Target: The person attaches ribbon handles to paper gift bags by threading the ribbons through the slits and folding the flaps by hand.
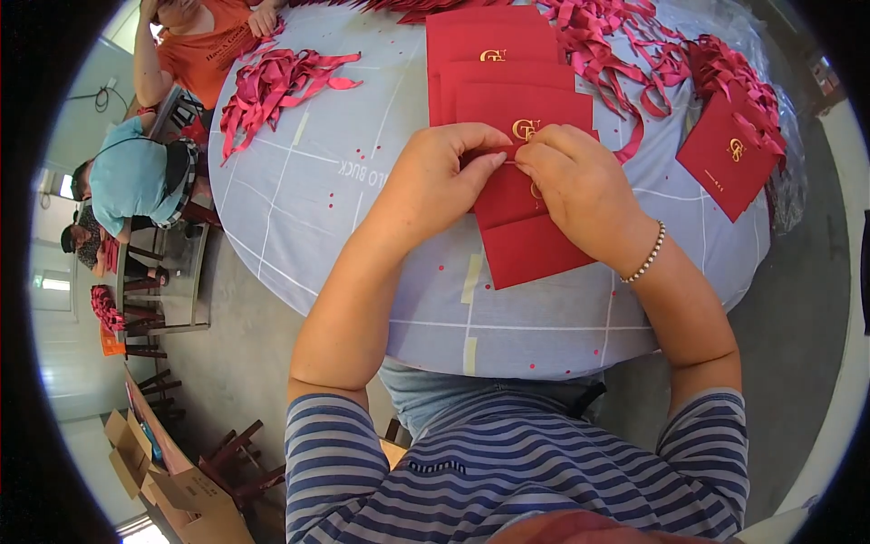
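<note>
A flat red paper bag [530,255] with gold print lies in front of me on the table, at the near end of a stack of like bags [489,36]. My left hand [446,177] is closed, thumb and forefinger pinching at the bag's upper edge. Close beside it, my right hand [580,186] is closed too, its bent fingertips pressed on the same edge. The fingertips nearly meet, and they hide whatever small thing may be between them. A beaded bracelet circles my right wrist.
Pink-red ribbons lie heaped at the left [276,91] and far right [603,45] of the cloth-covered round table [362,227]. A red bag [732,150] with ribbon rests by clear plastic. Another person [204,50] sits at the far left; cardboard boxes [195,508] stand on the floor.
</note>
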`<move>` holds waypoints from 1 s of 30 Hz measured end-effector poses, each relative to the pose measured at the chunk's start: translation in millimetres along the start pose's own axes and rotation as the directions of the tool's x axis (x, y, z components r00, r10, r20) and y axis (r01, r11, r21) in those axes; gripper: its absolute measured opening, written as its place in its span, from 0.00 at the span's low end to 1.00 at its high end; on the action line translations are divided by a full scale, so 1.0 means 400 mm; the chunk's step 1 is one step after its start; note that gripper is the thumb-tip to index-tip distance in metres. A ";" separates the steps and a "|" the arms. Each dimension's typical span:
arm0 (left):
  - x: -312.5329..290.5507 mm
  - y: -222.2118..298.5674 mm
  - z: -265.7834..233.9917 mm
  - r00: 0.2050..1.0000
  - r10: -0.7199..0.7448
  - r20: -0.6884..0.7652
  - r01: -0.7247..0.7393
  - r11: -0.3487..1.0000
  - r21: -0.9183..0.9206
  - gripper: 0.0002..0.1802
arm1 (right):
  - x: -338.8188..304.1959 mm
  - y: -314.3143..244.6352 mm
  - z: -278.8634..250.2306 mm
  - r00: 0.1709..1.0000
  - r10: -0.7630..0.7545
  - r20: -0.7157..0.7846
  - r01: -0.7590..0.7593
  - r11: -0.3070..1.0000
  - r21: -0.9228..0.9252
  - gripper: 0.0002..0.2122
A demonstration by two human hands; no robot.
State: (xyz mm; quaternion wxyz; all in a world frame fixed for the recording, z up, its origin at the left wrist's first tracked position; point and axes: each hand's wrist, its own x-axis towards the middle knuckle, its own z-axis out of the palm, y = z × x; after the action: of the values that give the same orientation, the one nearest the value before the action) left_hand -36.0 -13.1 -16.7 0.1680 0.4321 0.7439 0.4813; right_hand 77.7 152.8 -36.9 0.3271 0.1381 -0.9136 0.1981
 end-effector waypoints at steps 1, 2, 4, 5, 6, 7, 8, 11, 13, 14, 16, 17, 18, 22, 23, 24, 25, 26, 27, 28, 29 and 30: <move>-0.001 -0.001 0.003 1.000 0.001 -0.001 -0.001 1.000 0.001 0.09 | 0.000 0.000 0.003 0.999 -0.024 -0.029 0.023 1.000 -0.012 0.05; -0.001 -0.002 0.006 1.000 0.018 -0.016 -0.018 1.000 0.015 0.09 | 0.000 -0.002 0.003 0.999 -0.025 -0.030 0.025 1.000 -0.013 0.05; -0.002 0.002 0.008 0.999 0.036 -0.032 -0.035 0.999 0.030 0.09 | 0.001 -0.006 0.003 0.999 -0.026 -0.023 0.024 0.998 -0.052 0.05; -0.003 0.009 0.008 0.998 0.043 -0.039 -0.041 0.998 0.054 0.09 | 0.002 -0.006 0.001 0.999 -0.026 -0.024 0.025 0.998 -0.054 0.05; -0.003 0.013 0.008 0.998 0.051 -0.045 -0.047 0.996 0.077 0.08 | 0.003 -0.005 -0.001 0.999 -0.028 -0.023 0.027 0.998 -0.054 0.05; -0.002 0.013 0.009 0.998 0.052 -0.044 -0.049 0.996 0.077 0.08 | 0.003 -0.005 -0.002 0.999 -0.029 -0.023 0.028 0.998 -0.053 0.05; -0.002 0.010 0.008 0.999 0.003 -0.036 -0.002 1.000 0.004 0.08 | 0.004 -0.005 -0.002 0.999 -0.030 -0.025 0.029 0.998 -0.053 0.05; 0.004 -0.012 0.007 0.998 -0.057 -0.024 0.052 0.986 -0.157 0.08 | 0.006 -0.007 0.002 0.998 -0.017 -0.061 0.017 1.000 -0.001 0.05; 0.005 -0.025 0.005 0.997 -0.068 -0.023 0.061 0.968 -0.245 0.07 | 0.008 -0.011 0.006 0.995 0.025 -0.095 -0.022 0.999 0.034 0.04; 0.006 -0.022 0.003 0.993 -0.118 0.000 0.114 0.963 -0.243 0.07 | 0.008 -0.013 0.005 0.995 0.026 -0.094 -0.022 0.999 0.035 0.04; 0.006 -0.019 0.003 0.985 -0.169 0.024 0.170 0.955 -0.242 0.08 | 0.007 -0.015 0.001 0.980 0.199 -0.009 -0.194 0.963 0.188 0.03; 0.006 -0.017 0.004 0.985 -0.169 0.028 0.171 0.959 -0.225 0.08 | 0.006 -0.014 0.001 0.980 0.199 -0.007 -0.194 0.963 0.189 0.03; 0.006 -0.016 0.006 0.985 -0.170 0.032 0.173 0.963 -0.208 0.08 | 0.005 -0.011 0.001 0.978 0.211 -0.007 -0.205 0.959 0.194 0.03; 0.001 -0.021 0.014 0.996 -0.093 0.007 0.092 0.980 -0.178 0.08 | 0.008 -0.018 0.002 0.962 0.272 0.019 -0.271 0.943 0.192 0.03; -0.001 -0.015 0.021 0.998 -0.054 -0.029 0.051 0.993 -0.108 0.08 | 0.006 -0.017 0.002 0.961 0.274 0.020 -0.273 0.943 0.189 0.03; -0.002 -0.011 0.026 0.998 -0.013 -0.061 0.011 0.999 -0.035 0.08 | 0.005 -0.015 0.005 0.972 0.237 0.003 -0.235 0.961 0.143 0.03; -0.002 -0.011 0.032 0.998 -0.013 -0.060 0.010 0.999 -0.037 0.08 | 0.003 -0.014 0.006 0.980 0.198 -0.012 -0.196 0.976 0.095 0.03; -0.003 -0.014 0.036 0.995 0.043 -0.088 -0.041 0.999 0.017 0.08 | 0.002 -0.020 0.011 0.980 0.198 -0.011 -0.196 0.976 0.097 0.03; -0.005 -0.014 0.037 0.989 0.099 -0.113 -0.091 0.993 0.072 0.08 | 0.001 -0.030 0.015 0.988 0.151 -0.024 -0.151 0.989 -0.003 0.04; -0.008 -0.011 0.037 0.989 0.099 -0.113 -0.091 0.993 0.073 0.08 | 0.001 -0.039 0.019 0.994 0.102 -0.032 -0.105 0.989 -0.103 0.05; -0.012 -0.005 0.037 0.981 0.146 -0.126 -0.128 0.982 0.141 0.08 | 0.000 -0.044 0.021 0.994 0.104 -0.032 -0.106 0.989 -0.103 0.05; -0.015 0.002 0.036 0.972 0.194 -0.136 -0.163 0.964 0.210 0.08 | 0.001 -0.050 0.023 0.995 0.093 -0.037 -0.097 0.987 -0.128 0.06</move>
State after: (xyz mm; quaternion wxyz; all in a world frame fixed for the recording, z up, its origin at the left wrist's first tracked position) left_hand -22.8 -9.4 -24.0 0.0219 0.4733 0.7567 0.4505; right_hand 80.1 131.0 -37.9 0.3398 0.0699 -0.9248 0.1560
